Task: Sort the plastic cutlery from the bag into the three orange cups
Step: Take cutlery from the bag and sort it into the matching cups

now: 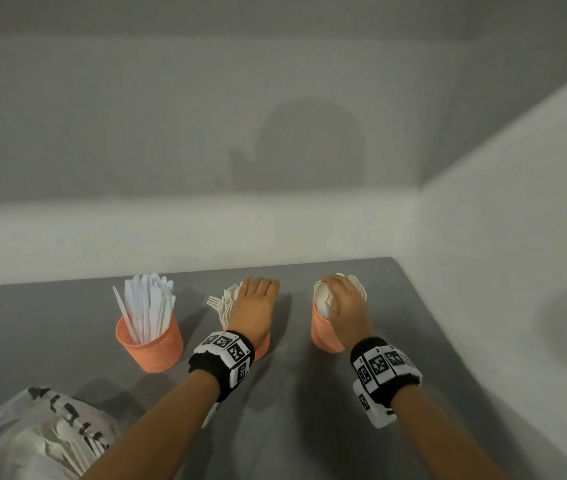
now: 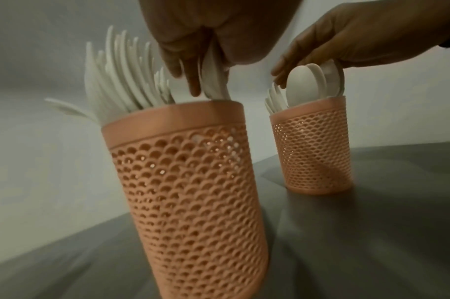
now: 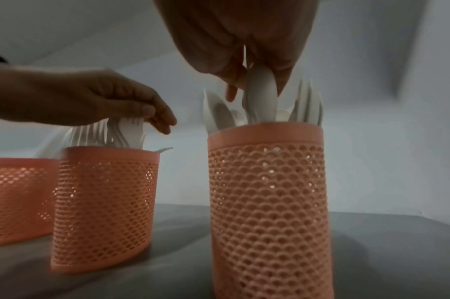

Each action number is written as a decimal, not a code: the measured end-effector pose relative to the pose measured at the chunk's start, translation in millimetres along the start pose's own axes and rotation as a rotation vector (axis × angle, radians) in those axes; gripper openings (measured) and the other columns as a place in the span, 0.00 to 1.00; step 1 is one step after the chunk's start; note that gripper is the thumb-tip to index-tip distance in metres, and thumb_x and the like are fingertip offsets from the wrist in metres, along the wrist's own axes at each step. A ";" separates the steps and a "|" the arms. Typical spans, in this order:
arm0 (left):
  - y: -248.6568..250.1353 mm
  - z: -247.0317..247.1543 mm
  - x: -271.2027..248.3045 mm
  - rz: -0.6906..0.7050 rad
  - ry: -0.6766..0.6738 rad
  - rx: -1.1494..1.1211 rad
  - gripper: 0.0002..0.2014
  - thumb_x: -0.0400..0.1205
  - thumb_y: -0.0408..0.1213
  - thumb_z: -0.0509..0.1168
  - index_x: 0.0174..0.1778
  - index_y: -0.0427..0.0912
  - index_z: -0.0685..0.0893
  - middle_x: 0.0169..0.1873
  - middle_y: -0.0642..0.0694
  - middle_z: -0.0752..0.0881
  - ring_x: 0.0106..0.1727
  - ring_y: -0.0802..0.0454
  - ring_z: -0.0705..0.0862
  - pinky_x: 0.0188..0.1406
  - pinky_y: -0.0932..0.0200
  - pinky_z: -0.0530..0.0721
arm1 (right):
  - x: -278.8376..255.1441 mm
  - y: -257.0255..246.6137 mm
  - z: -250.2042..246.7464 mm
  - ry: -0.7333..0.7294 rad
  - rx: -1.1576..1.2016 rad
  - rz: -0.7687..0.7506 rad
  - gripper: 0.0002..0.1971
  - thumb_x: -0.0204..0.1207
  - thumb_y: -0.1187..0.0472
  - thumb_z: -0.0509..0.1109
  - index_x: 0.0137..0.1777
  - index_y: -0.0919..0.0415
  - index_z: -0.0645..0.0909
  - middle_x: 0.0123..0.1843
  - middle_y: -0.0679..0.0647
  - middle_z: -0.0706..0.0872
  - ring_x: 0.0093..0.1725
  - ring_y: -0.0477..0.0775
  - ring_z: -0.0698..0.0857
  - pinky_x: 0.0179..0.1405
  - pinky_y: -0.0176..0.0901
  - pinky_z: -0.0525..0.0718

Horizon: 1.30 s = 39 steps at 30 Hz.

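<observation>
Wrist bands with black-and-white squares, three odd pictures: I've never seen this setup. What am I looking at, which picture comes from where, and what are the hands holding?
No machine here: a person works with bare hands. The wide picture comes from a camera on the head, looking down. The other two come from cameras worn at the patterned wrist bands, each looking along its own hand. On the grey table stand three orange cups: the knife cup, the fork cup, the spoon cup. A plastic bag with more cutlery lies at the near left. The left hand pinches forks at the fork cup; the right hand pinches a spoon in the spoon cup.
</observation>
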<state>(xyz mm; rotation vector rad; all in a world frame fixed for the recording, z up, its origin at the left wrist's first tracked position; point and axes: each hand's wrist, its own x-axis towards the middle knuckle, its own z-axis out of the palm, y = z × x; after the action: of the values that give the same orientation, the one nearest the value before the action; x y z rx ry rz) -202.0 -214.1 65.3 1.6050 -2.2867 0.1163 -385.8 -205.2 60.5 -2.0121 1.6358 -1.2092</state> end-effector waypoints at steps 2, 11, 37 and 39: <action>-0.5 -0.4 2.8 -0.011 -0.087 0.191 0.22 0.76 0.37 0.49 0.57 0.34 0.85 0.51 0.40 0.89 0.59 0.40 0.86 0.76 0.41 0.61 | 2.3 5.9 4.2 -0.050 -0.245 -0.027 0.34 0.74 0.52 0.41 0.68 0.73 0.75 0.68 0.67 0.80 0.70 0.66 0.76 0.77 0.49 0.62; 0.3 -16.4 3.6 -0.234 -0.291 0.219 0.41 0.80 0.66 0.39 0.81 0.42 0.36 0.83 0.40 0.47 0.84 0.43 0.43 0.76 0.33 0.31 | 15.3 0.5 -12.3 -0.344 -0.558 0.190 0.30 0.83 0.42 0.45 0.82 0.55 0.55 0.84 0.62 0.54 0.84 0.57 0.50 0.80 0.64 0.41; -176.1 -164.5 -238.9 -0.718 0.083 -0.294 0.06 0.78 0.35 0.66 0.35 0.41 0.79 0.55 0.38 0.81 0.55 0.43 0.79 0.54 0.56 0.75 | -140.8 -287.6 180.1 -0.950 0.136 -0.067 0.12 0.78 0.66 0.64 0.58 0.70 0.82 0.59 0.64 0.86 0.60 0.61 0.83 0.56 0.39 0.79; -182.9 -150.2 -253.3 -0.747 -0.080 -0.209 0.08 0.76 0.39 0.68 0.32 0.45 0.81 0.67 0.39 0.76 0.66 0.42 0.75 0.66 0.48 0.74 | -152.2 -279.8 192.1 -1.052 -0.095 -0.048 0.18 0.78 0.60 0.66 0.65 0.68 0.78 0.65 0.65 0.81 0.67 0.64 0.79 0.65 0.49 0.76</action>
<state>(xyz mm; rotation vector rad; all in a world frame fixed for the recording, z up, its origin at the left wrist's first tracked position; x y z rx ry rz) 78.3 -13.1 100.7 2.2381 -1.5375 -0.3605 -56.9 -31.6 65.6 -2.1375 1.0853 0.0279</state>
